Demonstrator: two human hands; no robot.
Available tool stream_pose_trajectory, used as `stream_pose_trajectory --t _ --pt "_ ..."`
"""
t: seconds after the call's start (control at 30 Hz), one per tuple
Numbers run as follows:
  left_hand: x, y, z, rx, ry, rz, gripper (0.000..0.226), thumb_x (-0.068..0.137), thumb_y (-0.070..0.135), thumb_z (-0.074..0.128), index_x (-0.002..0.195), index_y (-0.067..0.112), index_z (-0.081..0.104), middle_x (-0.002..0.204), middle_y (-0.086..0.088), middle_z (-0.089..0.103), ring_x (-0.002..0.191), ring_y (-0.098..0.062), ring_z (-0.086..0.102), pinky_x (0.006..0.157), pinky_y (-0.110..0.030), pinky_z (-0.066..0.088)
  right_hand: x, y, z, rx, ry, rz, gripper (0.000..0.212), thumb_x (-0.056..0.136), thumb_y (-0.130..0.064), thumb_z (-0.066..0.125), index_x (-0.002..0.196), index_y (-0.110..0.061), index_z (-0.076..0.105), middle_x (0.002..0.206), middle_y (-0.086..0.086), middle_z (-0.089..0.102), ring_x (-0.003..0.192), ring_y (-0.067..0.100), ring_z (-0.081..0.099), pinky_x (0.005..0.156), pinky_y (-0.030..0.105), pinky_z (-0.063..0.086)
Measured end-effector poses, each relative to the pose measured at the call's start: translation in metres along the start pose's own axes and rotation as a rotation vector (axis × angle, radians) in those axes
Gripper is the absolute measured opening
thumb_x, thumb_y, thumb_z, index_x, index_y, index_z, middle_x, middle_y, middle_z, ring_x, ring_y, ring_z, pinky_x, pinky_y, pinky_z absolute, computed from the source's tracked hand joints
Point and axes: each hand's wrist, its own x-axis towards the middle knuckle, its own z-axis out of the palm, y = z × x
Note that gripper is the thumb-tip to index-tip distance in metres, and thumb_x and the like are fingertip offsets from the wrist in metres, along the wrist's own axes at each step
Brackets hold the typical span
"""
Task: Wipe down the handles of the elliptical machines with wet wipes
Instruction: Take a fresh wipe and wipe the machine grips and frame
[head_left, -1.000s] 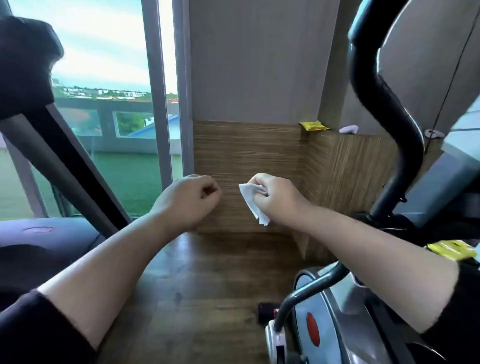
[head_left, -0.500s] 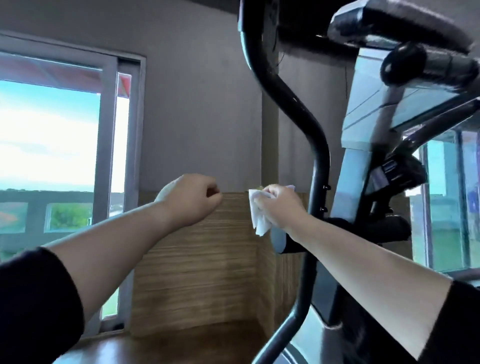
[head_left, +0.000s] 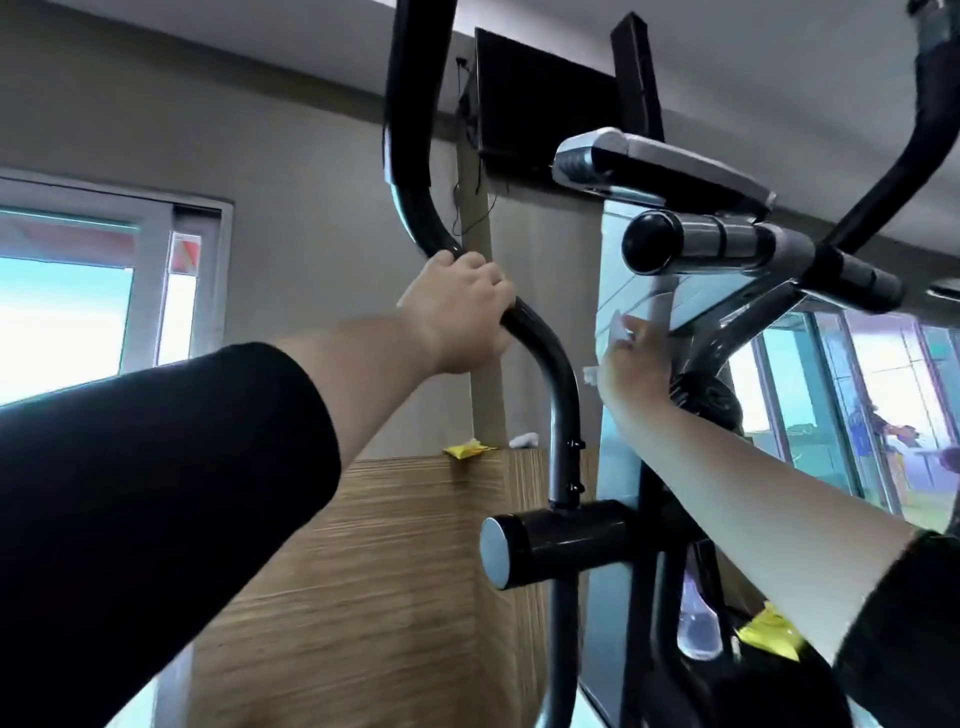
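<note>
**Gym corner: left hand on swing handle, wipe in right hand**

Grey walls, with a window (head_left: 67, 312) at mid left and glass panels (head_left: 831, 415) at right. A wood-grain ledge (head_left: 363, 545) fills the lower centre. On its top are a yellow packet (head_left: 467, 449) and, just beside it, a small white item (head_left: 524, 440) too small to identify. A dark wall screen (head_left: 540, 114) sits top centre, behind the machine.

The elliptical takes up the centre and right of the frame. Its console (head_left: 660, 166) is upper centre right, with the fixed handle (head_left: 691, 241) just below it, black end cap facing the camera.

The curved black swing handle (head_left: 563, 410) runs from top centre down to the pivot hub (head_left: 556, 543). The left hand (head_left: 457, 306) is wrapped round it at the bend, fingers curled over the bar in a full grip.

The right hand (head_left: 631, 364) is raised at centre right, below the fixed handle and apart from it. It holds the wet wipe (head_left: 621, 325), with white edges showing above the fingers and at the left of the hand. Motion blur hides the exact finger placement, and I cannot tell whether the wipe touches the frame tube behind it.

The second swing handle (head_left: 924, 130) is at upper right, with no hand on it. Another yellow packet (head_left: 769, 631) sits at lower right, near the right sleeve
</note>
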Motion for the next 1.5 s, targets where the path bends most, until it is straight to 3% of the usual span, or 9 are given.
stream_pose_trajectory --t 0.17,0.3,0.5,0.67,0.8,1.07,1.33,1.43,1.5 --pt "0.009 -0.024 0.001 0.224 -0.14 -0.076 0.057 0.094 0.04 0.033 0.144 0.013 0.034 0.148 -0.006 0.038 0.144 -0.025 0.021 0.121 -0.045 0.009 0.014 -0.002 0.034 -0.506 -0.21 -0.056 0.046 0.102 -0.039 0.023 0.145 -0.032 0.038 0.149 0.009 0.038 0.139 0.036 0.03 0.112 0.061 0.022" --pt "0.007 -0.02 -0.006 0.224 -0.223 -0.092 0.074 0.093 0.05 0.038 0.153 0.013 0.016 0.157 -0.005 0.023 0.149 -0.024 0.011 0.121 -0.046 -0.002 0.007 -0.006 0.043 -0.488 -0.4 -0.159 0.048 0.102 -0.044 0.023 0.15 -0.041 0.019 0.13 0.002 0.045 0.107 0.032 0.057 0.087 0.039 0.053" --pt "0.01 -0.019 -0.011 0.212 -0.283 -0.116 0.076 0.093 0.052 0.038 0.154 0.015 0.012 0.158 -0.003 0.021 0.149 -0.023 0.007 0.121 -0.046 -0.003 0.016 -0.042 0.045 0.019 -0.454 0.07 0.04 0.1 -0.02 0.036 0.14 -0.016 0.04 0.14 0.004 0.039 0.121 0.015 0.046 0.095 0.024 0.034" --pt "0.007 -0.018 -0.007 0.189 -0.28 -0.125 0.076 0.093 0.044 0.039 0.155 0.014 0.007 0.16 -0.004 0.014 0.15 -0.023 -0.001 0.12 -0.046 -0.009 0.018 -0.02 0.037 -0.34 -0.463 -0.122 0.045 0.102 -0.046 0.033 0.123 -0.009 0.046 0.089 0.004 0.06 0.091 0.023 0.061 0.075 0.029 0.039" --pt "0.008 -0.015 -0.003 0.223 -0.294 -0.137 0.079 0.092 0.042 0.039 0.155 0.012 0.003 0.161 -0.006 0.01 0.15 -0.024 -0.005 0.119 -0.049 -0.01 0.025 -0.003 0.043 -0.528 -0.39 -0.309 0.025 0.098 -0.023 0.053 0.117 -0.008 0.051 0.113 0.009 0.056 0.102 0.027 0.059 0.084 0.033 0.044" --pt "0.01 -0.013 0.009 0.299 -0.319 -0.164 0.081 0.094 0.04 0.035 0.153 0.011 -0.011 0.163 -0.008 -0.007 0.149 -0.026 -0.016 0.116 -0.052 -0.017 0.027 0.016 0.059 -0.432 -0.255 -0.47 0.028 0.094 -0.03 0.06 0.113 -0.012 0.052 0.098 0.006 0.061 0.083 0.022 0.059 0.065 0.027 0.039" --pt "0.011 -0.016 0.016 0.282 -0.306 -0.161 0.08 0.093 0.037 0.034 0.153 0.011 -0.012 0.162 -0.008 -0.011 0.147 -0.025 -0.022 0.115 -0.053 -0.019 0.007 0.05 0.056 -0.34 -0.107 -0.196 0.04 0.092 -0.039 0.062 0.109 -0.004 0.052 0.091 0.004 0.054 0.082 0.024 0.062 0.051 0.017 0.038" --pt "0.01 -0.018 0.015 0.272 -0.309 -0.149 0.078 0.094 0.037 0.03 0.153 0.011 -0.013 0.162 -0.007 -0.012 0.147 -0.024 -0.023 0.115 -0.053 -0.018 -0.007 0.057 0.051 -0.304 -0.169 0.011 0.043 0.094 -0.041 0.059 0.113 -0.003 0.05 0.091 0.005 0.055 0.055 0.008 0.051 0.031 0.009 0.029" --pt "0.01 -0.018 0.014 0.26 -0.312 -0.147 0.077 0.094 0.034 0.03 0.153 0.011 -0.013 0.162 -0.006 -0.012 0.147 -0.023 -0.024 0.115 -0.053 -0.018 -0.017 0.067 0.046 -0.355 -0.235 0.122 0.044 0.095 -0.047 0.055 0.108 -0.005 0.052 0.074 -0.003 0.054 0.051 0.002 0.044 0.038 0.011 0.032"
